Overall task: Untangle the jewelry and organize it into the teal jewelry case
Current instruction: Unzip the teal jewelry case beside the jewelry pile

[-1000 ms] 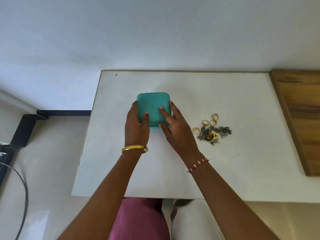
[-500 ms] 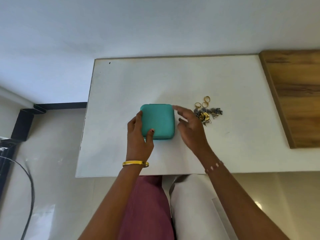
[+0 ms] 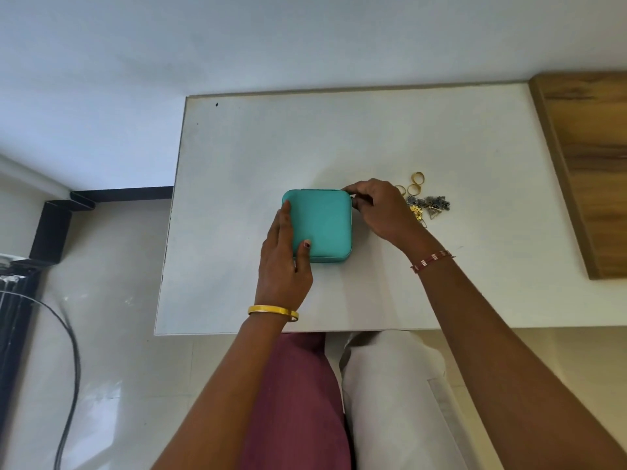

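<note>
The teal jewelry case (image 3: 322, 222) lies closed and flat on the white table (image 3: 339, 137). My left hand (image 3: 283, 256) holds its left near corner, fingers along the left side and thumb on the lid. My right hand (image 3: 380, 208) is at the case's far right corner, fingers curled and pinching something small at the edge that I cannot make out. A tangled pile of jewelry (image 3: 425, 203), gold rings and dark silver pieces, lies just right of my right hand.
A wooden board (image 3: 590, 164) lies along the table's right side. The table's near edge is close to my lap. Left of the table are the floor, a black stand (image 3: 54, 228) and a dark cable (image 3: 68, 368).
My right hand moved from hovering beside the case to its far right corner and curled its fingers there. The left hand kept hold of the case, which stayed in place.
</note>
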Demonstrator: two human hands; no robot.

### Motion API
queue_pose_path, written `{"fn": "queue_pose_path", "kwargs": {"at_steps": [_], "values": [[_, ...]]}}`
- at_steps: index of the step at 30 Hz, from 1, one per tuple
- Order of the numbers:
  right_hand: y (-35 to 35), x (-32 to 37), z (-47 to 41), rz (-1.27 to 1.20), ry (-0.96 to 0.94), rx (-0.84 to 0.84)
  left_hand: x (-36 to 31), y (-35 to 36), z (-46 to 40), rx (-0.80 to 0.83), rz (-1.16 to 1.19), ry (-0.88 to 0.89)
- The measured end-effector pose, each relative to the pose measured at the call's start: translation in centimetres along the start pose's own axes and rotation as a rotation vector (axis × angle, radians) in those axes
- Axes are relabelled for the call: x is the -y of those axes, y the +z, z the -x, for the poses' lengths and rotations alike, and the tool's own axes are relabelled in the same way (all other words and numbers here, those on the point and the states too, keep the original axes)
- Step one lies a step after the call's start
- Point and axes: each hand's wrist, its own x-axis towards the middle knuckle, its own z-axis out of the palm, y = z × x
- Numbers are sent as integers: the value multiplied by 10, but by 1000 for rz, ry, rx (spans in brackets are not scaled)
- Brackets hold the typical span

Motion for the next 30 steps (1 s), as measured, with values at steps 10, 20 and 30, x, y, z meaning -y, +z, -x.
{"fn": "queue_pose_path", "kwargs": {"at_steps": [10, 20, 30], "values": [[4, -5, 10, 348, -13, -194, -6, -8, 3, 30, -81, -15], [56, -3, 105, 494, -155, -218, -9, -14, 3, 67, -142, -59], [47, 9, 107, 286, -155, -290, -14, -32, -5, 138, -32, -140]]}}
